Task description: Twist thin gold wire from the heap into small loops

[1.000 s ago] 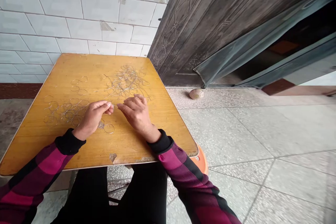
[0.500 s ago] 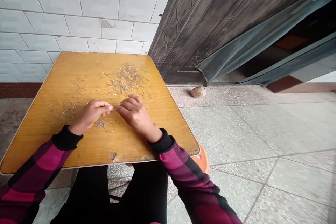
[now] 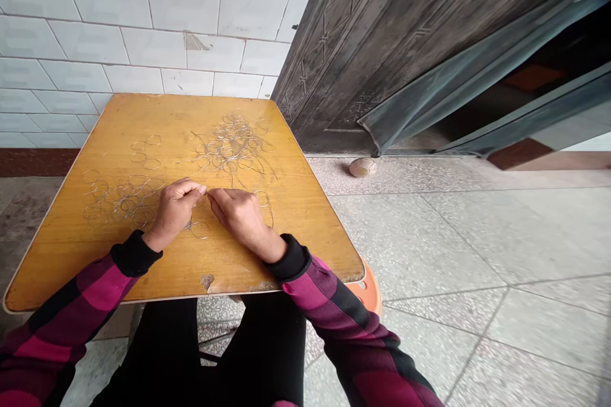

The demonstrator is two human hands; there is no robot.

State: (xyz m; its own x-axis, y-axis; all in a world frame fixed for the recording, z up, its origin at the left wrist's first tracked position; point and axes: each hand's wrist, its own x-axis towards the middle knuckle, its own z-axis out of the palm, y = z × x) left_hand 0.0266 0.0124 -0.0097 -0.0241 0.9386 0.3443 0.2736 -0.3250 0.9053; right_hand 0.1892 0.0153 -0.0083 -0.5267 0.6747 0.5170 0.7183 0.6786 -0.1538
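My left hand (image 3: 174, 213) and my right hand (image 3: 238, 219) are close together over the middle of a yellow wooden tabletop (image 3: 214, 267), fingertips meeting. My left fingertips pinch a thin wire (image 3: 206, 193). At that spot my right fingertips are too close to show whether they hold it. A wire loop (image 3: 264, 206) curves out beyond my right hand. A tangled heap of thin wire rings (image 3: 233, 146) lies at the far side. Another cluster of rings (image 3: 119, 203) lies left of my left hand. A single ring (image 3: 200, 229) sits just below my hands.
A few separate rings (image 3: 143, 149) lie at the table's far left. The table's near edge is chipped. A dark metal door (image 3: 382, 44) stands at the right, with a white tile wall (image 3: 143, 32) behind. An orange stool (image 3: 367, 289) shows beside my knees.
My right hand has moved left and curled, its fingertips now against my left hand's. A wire loop has appeared to the right of my right hand.
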